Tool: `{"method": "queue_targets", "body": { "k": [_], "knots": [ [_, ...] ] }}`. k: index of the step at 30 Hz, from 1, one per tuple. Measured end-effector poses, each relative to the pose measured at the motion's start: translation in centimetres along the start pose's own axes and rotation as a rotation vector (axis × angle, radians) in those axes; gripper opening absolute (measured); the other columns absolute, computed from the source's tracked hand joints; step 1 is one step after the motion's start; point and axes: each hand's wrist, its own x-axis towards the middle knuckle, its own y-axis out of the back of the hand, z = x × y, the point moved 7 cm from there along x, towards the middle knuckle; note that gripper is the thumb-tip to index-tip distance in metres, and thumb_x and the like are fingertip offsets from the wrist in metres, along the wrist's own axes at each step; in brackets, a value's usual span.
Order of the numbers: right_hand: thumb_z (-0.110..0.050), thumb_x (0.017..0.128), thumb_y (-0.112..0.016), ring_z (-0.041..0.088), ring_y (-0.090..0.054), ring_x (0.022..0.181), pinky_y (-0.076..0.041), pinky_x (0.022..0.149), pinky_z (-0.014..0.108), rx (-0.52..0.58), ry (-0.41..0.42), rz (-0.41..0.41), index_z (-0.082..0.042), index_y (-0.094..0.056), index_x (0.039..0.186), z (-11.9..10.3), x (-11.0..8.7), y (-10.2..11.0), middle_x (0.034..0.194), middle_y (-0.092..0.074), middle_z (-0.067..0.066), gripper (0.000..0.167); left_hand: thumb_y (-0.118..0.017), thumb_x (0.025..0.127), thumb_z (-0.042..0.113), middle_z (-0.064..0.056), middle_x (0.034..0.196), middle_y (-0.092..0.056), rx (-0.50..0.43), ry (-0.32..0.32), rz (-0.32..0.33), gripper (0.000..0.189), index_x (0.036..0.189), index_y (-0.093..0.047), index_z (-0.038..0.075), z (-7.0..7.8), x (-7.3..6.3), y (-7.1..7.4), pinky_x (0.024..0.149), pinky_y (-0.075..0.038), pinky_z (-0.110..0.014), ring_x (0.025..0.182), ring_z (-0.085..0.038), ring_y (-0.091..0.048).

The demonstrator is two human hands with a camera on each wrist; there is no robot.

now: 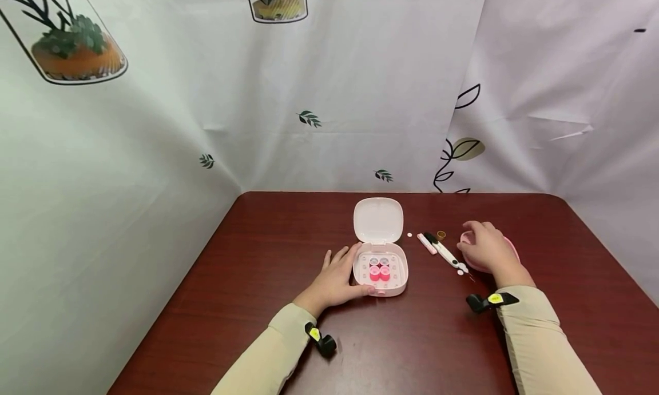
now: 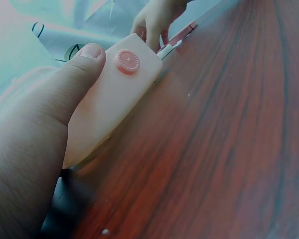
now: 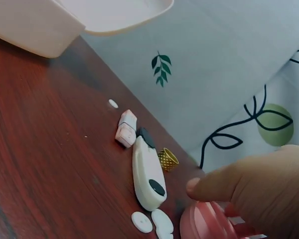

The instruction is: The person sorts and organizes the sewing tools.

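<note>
In the head view an open pink sewing case [image 1: 381, 292] sits at the middle of the table, lid [image 1: 378, 220] raised behind it. Several pink-and-white thread spools [image 1: 380, 274] stand clustered among its pegs. My left hand [image 1: 334, 276] holds the case from its left side, thumb along the front near the round button [image 2: 127, 61] and fingers toward the back. At the right, my right hand [image 1: 489, 247] reaches down over a pink dish [image 1: 479, 266]. Its fingers are bent into the dish and partly hidden; I cannot tell what they hold.
Between case and dish lie white thread snips [image 1: 445, 254] with a black end, a pink-white block [image 1: 427, 244], a gold thimble [image 1: 441, 234] and several white buttons [image 3: 141, 222]. A patterned white curtain [image 1: 334, 86] hangs behind the table's back edge.
</note>
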Motion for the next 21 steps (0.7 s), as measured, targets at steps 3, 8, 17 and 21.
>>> {"method": "queue_targets", "body": {
  "k": [3, 8, 17, 21],
  "knots": [
    [-0.021, 0.091, -0.064, 0.059, -0.047, 0.113, -0.041, 0.094, 0.068, 0.002, -0.012, 0.002, 0.006, -0.053, 0.132, 0.5, -0.2, 0.3, 0.126, -0.048, 0.039, 0.05, -0.066, 0.08, 0.072, 0.003, 0.163, -0.032, -0.001, -0.002, 0.0, 0.102, 0.161, -0.02, 0.03, 0.0, 0.0, 0.0, 0.118, -0.007, -0.066, 0.148, -0.031, -0.029],
    [-0.017, 0.086, -0.066, 0.056, -0.051, 0.102, -0.045, 0.084, 0.064, -0.031, -0.063, -0.044, 0.011, -0.054, 0.127, 1.6, -0.5, 0.7, 0.114, -0.052, 0.038, 0.051, -0.067, 0.08, 0.071, 0.002, 0.162, -0.033, 0.002, 0.003, -0.003, 0.102, 0.161, -0.02, 0.029, 0.0, -0.1, 0.0, 0.118, -0.006, -0.065, 0.149, -0.03, -0.029],
    [-0.014, 0.082, -0.066, 0.046, -0.056, 0.09, -0.047, 0.077, 0.057, -0.062, -0.067, -0.085, 0.013, -0.056, 0.122, 2.1, -0.6, 1.0, 0.104, -0.057, 0.035, 0.05, -0.067, 0.079, 0.073, 0.002, 0.161, -0.037, 0.003, 0.02, -0.001, 0.106, 0.161, -0.02, 0.024, -0.1, 0.1, 0.0, 0.119, -0.006, -0.064, 0.148, -0.028, -0.029],
    [-0.014, 0.08, -0.066, 0.044, -0.056, 0.089, -0.047, 0.078, 0.056, -0.057, -0.057, -0.086, 0.014, -0.057, 0.121, 2.1, -0.5, 0.8, 0.104, -0.059, 0.034, 0.05, -0.067, 0.079, 0.072, 0.001, 0.161, -0.036, 0.005, 0.019, -0.005, 0.106, 0.161, -0.02, 0.024, -0.1, 0.0, 0.0, 0.119, -0.006, -0.064, 0.149, -0.027, -0.029]
  ]
}}
